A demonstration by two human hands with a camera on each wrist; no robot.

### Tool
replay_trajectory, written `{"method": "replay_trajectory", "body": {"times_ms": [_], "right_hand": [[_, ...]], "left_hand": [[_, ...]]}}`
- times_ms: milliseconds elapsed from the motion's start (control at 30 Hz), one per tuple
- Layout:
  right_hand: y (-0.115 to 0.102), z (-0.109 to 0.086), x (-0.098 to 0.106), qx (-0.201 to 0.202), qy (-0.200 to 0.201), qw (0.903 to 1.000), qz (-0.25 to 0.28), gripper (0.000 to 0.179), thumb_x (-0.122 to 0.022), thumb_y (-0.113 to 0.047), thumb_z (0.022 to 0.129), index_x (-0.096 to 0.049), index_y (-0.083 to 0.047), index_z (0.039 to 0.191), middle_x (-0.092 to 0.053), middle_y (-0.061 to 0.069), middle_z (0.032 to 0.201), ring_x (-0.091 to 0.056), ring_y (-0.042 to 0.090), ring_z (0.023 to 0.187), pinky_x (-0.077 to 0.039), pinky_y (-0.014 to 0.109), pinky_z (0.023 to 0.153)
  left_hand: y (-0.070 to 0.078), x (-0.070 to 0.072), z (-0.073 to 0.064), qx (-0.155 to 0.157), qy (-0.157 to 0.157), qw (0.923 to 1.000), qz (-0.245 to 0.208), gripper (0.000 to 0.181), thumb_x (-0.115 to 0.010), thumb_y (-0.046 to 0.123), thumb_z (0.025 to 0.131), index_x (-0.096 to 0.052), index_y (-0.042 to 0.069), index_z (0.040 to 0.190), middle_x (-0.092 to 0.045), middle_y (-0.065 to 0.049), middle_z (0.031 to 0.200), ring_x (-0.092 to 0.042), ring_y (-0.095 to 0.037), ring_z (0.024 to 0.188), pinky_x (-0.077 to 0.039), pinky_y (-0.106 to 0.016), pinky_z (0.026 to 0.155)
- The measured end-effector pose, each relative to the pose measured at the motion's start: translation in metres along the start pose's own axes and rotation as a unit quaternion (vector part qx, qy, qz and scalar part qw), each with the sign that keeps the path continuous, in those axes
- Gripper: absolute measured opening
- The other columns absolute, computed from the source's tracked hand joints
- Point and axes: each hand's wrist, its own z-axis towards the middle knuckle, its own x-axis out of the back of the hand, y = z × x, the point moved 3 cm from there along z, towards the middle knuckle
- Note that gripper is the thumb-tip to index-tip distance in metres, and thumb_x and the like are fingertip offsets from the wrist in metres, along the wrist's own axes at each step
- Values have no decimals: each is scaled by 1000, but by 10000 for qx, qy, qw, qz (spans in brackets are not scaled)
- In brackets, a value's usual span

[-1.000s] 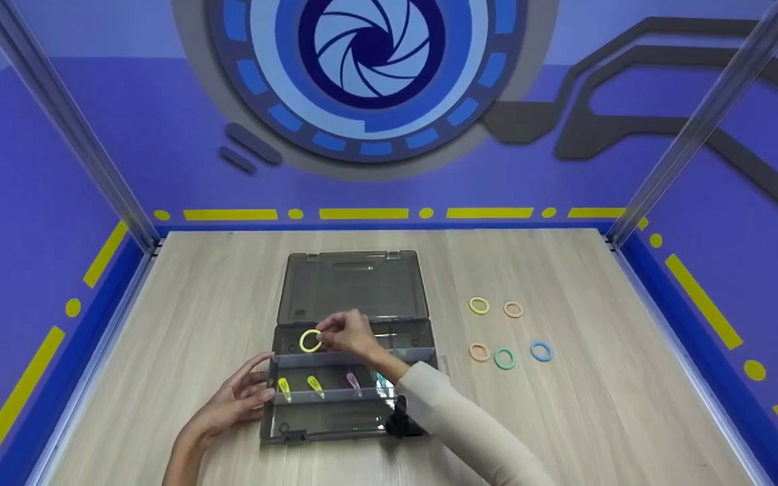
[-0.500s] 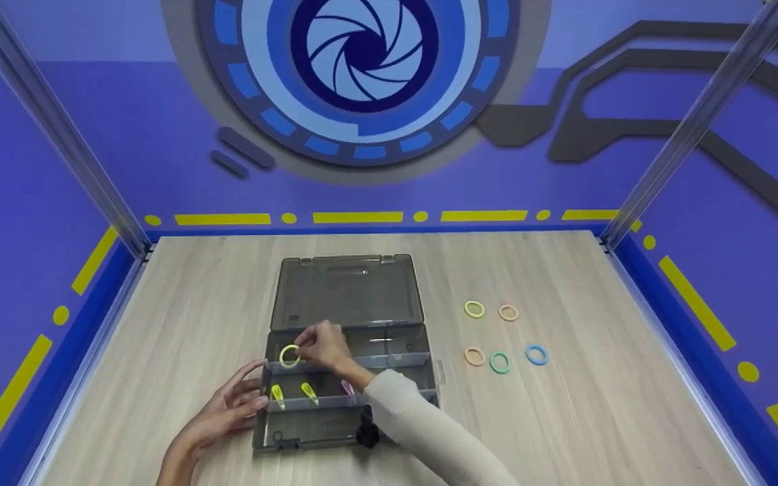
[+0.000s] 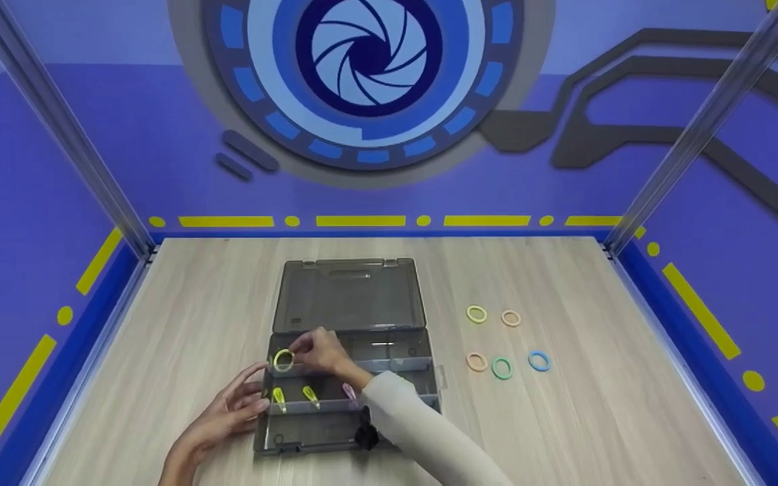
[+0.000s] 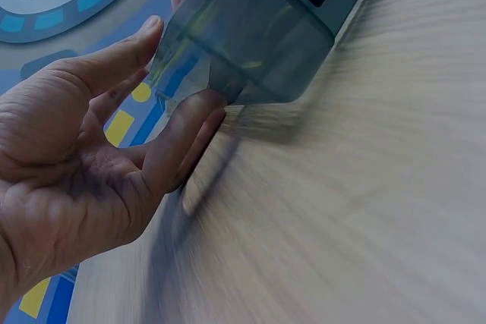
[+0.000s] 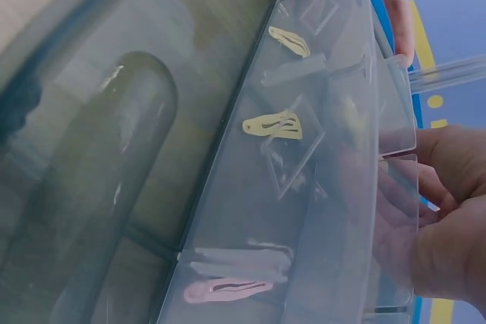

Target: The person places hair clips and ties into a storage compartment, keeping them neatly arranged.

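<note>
A smoky clear storage box (image 3: pixel 335 439) lies with its lid (image 3: pixel 348 297) folded back. My right hand (image 3: pixel 321 352) pinches a yellow ring-shaped hair tie (image 3: pixel 283 360) over the left end of the box's back row. In the right wrist view, this hand (image 5: pixel 456 225) is partly behind the clear divider (image 5: pixel 334 210), which hides the hair tie. My left hand (image 3: pixel 223 412) holds the box's left side; in the left wrist view its thumb is at the rim and its fingers (image 4: pixel 186 130) lie against the lower wall. Yellow snap hair clips (image 5: pixel 273 125) and a pink-purple one (image 5: pixel 228 290) lie in the middle row.
Right of the box, several hair ties lie on the table: yellow (image 3: pixel 476 314), blue (image 3: pixel 539 361), green (image 3: pixel 502 368) and two peach ones. A black wrist-worn device (image 3: pixel 366 433) hangs from the right wrist over the front row. Blue printed panels enclose the table.
My right hand has moved left along the back row with the yellow hair tie, which now sits lower by the divider. The left hand keeps its place on the box's side.
</note>
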Motion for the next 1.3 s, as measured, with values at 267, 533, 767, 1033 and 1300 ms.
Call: {"method": "replay_trajectory", "body": {"times_ms": [267, 533, 767, 1033, 1300], "right_hand": [[-2, -5, 17, -334, -237, 9963, 758, 13, -72, 3, 89, -77, 6, 100, -78, 20, 90, -75, 36, 77, -59, 28, 62], [-6, -9, 45, -306, -526, 9927, 1042, 17, -69, 2, 93, -75, 8, 108, -77, 24, 96, -74, 45, 87, -62, 39, 69], [6, -10, 82, -399, -368, 9911, 1217, 26, -66, 3, 93, -71, 3, 119, -76, 24, 101, -76, 37, 84, -62, 48, 76], [34, -16, 140, -458, -119, 9887, 1426, 27, -60, 7, 96, -66, 11, 121, -72, 34, 107, -75, 42, 88, -62, 45, 75], [86, -38, 196, -1012, 355, 9837, 1444, 29, -56, 4, 97, -61, 16, 123, -72, 28, 101, -69, 14, 73, -59, 25, 65]], "left_hand": [[3, -4, 4, -77, 36, 10000, -15, 76, -65, 26, 102, -21, 21, 164, -38, -27, 154, -57, -30, 129, -53, -51, 97], [3, -3, 0, -68, 17, 10000, -13, 77, -65, 28, 101, -20, 23, 164, -38, -27, 155, -58, -30, 129, -54, -50, 96], [5, -1, -2, -34, -88, 9999, 96, 78, -65, 27, 102, -18, 23, 165, -37, -28, 154, -60, -29, 125, -55, -47, 94], [6, -3, -1, -14, -103, 9994, 337, 80, -65, 30, 101, -17, 23, 165, -30, -32, 157, -54, -42, 133, -51, -58, 102], [6, -2, -2, 46, -69, 9995, 318, 79, -66, 29, 101, -18, 24, 164, -29, -30, 157, -56, -36, 129, -51, -58, 102]]}}
